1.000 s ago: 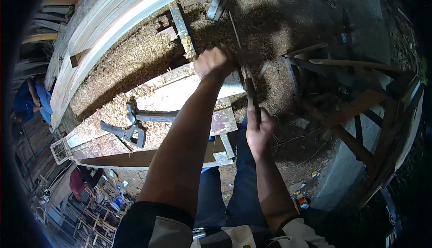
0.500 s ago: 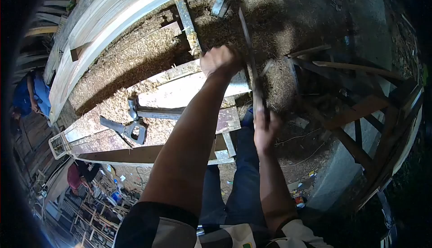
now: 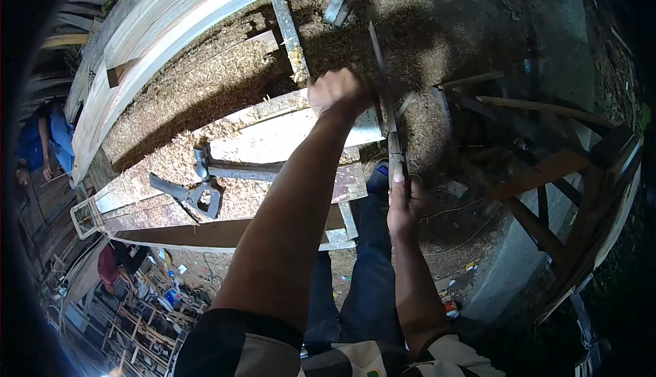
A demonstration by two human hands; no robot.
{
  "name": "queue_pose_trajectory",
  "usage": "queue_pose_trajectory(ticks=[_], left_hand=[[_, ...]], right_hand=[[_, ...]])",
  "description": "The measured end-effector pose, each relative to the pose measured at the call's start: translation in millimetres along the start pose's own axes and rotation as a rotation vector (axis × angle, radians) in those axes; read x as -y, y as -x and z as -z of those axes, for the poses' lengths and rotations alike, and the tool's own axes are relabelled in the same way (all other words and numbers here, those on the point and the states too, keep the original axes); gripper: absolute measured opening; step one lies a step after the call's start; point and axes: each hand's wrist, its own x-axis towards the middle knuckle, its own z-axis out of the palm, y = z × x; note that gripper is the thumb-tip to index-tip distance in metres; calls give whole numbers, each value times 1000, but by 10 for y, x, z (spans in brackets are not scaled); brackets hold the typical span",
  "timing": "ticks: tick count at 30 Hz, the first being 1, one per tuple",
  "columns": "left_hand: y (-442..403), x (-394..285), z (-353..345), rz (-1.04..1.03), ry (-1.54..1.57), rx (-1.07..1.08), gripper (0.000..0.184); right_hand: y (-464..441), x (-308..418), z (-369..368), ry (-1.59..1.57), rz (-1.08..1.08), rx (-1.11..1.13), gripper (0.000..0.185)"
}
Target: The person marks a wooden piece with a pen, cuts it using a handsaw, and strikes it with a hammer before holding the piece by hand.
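Note:
My left hand (image 3: 338, 93) is closed over the far edge of a pale wooden board (image 3: 266, 141), near its right end; its fingertips are hidden. Just past that end, my right hand (image 3: 404, 206) grips a handsaw (image 3: 383, 79) by the handle, thumb along the top. The long, tapering blade points away from me and appears nearly edge-on, so no teeth show. Left of my forearm, a hammer (image 3: 201, 164) lies with its handle along the board. Close by rests a dark tool with a looped grip (image 3: 206, 200).
Wood shavings (image 3: 212, 86) cover the bench and ground. A large curved timber (image 3: 164, 18) stands at upper left, and a wooden frame (image 3: 540, 172) at right. Two other people, one in blue (image 3: 61, 134) and one in dark red (image 3: 107, 264), are at far left.
My right hand and the saw have shifted slightly toward me, along the blade's length. My left hand stays on the board.

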Motion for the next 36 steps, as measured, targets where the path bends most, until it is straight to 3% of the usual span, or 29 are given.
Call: queue_pose_trajectory(ticks=[12, 14, 15, 17, 20, 25, 28, 31, 33, 34, 36], left_hand=[[30, 10, -8, -2, 22, 1, 44], [-10, -5, 34, 28, 51, 3, 44], [-28, 1, 32, 14, 39, 11, 45], [-13, 27, -52, 3, 24, 39, 47], [-37, 19, -21, 9, 59, 13, 49], [-29, 27, -32, -8, 45, 18, 52], [-28, 29, -54, -14, 46, 11, 53], [-44, 38, -15, -28, 36, -7, 53], [10, 37, -55, -34, 29, 9, 53], [14, 28, -43, -24, 47, 19, 53], [-18, 1, 22, -20, 59, 12, 53]], right_hand=[[-37, 156, -13, 195, -1, 16, 32], [9, 281, -51, 198, 245, -62, 34], [-46, 314, -59, 195, 249, -61, 34], [-103, 323, -26, 363, 106, 24, 38], [-137, 349, -67, 306, 97, 40, 43], [-149, 547, -91, 457, 9, 66, 35], [-122, 549, -105, 449, 151, 48, 36], [70, 414, -80, 349, 109, 1, 37], [0, 435, -98, 516, 93, -3, 40], [-147, 535, -138, 468, -17, 72, 42], [-127, 636, -235, 310, 101, 5, 39]])
